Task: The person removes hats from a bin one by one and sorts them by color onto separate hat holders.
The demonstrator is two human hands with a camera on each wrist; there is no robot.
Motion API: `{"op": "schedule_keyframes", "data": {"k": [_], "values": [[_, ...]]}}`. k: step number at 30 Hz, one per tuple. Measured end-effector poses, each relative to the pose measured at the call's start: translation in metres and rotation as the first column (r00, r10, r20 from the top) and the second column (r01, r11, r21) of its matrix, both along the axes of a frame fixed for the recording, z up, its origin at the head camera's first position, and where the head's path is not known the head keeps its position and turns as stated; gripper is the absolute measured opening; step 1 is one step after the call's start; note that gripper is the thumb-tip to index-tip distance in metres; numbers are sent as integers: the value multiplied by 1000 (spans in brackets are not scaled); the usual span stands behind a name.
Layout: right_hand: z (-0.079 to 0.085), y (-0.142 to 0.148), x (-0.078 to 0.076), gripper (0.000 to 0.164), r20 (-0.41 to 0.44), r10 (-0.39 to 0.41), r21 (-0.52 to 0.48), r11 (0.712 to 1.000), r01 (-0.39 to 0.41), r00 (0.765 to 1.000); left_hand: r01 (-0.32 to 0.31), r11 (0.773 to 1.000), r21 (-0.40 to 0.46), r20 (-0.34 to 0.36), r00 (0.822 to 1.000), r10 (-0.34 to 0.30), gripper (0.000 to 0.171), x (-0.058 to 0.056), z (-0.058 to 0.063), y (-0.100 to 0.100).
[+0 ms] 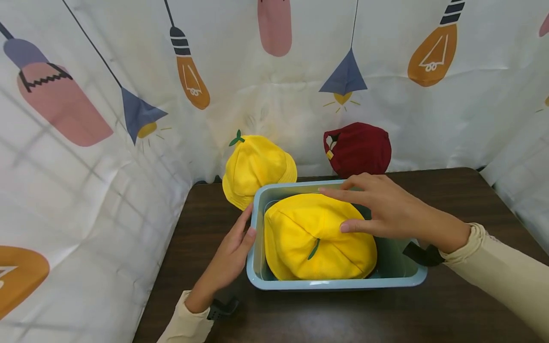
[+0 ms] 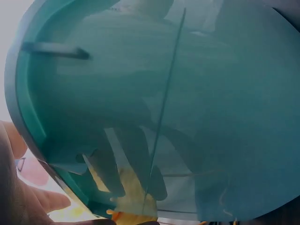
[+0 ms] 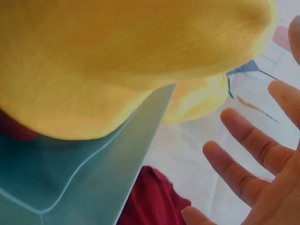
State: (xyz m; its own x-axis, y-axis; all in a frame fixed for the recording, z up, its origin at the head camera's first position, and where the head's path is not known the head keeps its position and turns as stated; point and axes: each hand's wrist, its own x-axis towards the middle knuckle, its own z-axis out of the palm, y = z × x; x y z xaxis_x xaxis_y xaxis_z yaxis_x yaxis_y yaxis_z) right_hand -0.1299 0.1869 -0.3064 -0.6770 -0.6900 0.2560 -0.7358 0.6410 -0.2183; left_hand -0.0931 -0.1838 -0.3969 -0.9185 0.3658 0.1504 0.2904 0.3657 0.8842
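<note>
Inside glossy tub (image 1: 334, 285), domed hat (image 1: 306, 226)

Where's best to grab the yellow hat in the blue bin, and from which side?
I'd pinch the yellow hat by its crown beside the green stem, from above: the creased crown faces up, while the walls of the blue bin surround it.

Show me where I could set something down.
The table is bare in front of the blue tub and right of the red cap. Crowded: behind the tub, with that cap and a yellow hat; inside, under the right hand, another hat.
</note>
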Motion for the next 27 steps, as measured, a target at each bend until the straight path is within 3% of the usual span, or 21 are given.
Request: {"op": "schedule_keyframes", "data": {"k": [10,16,27], "values": [[-4,-20,-14,73,106,148,-33,989,-145,983,6,1000,-1,88,996,-6,64,-8,-9,1],[-12,-25,-21,64,72,249,-100,965,-241,966,30,999,32,132,991,-34,66,-8,-14,2],[-21,-29,-23,38,-50,280,-173,943,-284,959,23,997,67,129,991,-31,64,-7,-17,5]]}}
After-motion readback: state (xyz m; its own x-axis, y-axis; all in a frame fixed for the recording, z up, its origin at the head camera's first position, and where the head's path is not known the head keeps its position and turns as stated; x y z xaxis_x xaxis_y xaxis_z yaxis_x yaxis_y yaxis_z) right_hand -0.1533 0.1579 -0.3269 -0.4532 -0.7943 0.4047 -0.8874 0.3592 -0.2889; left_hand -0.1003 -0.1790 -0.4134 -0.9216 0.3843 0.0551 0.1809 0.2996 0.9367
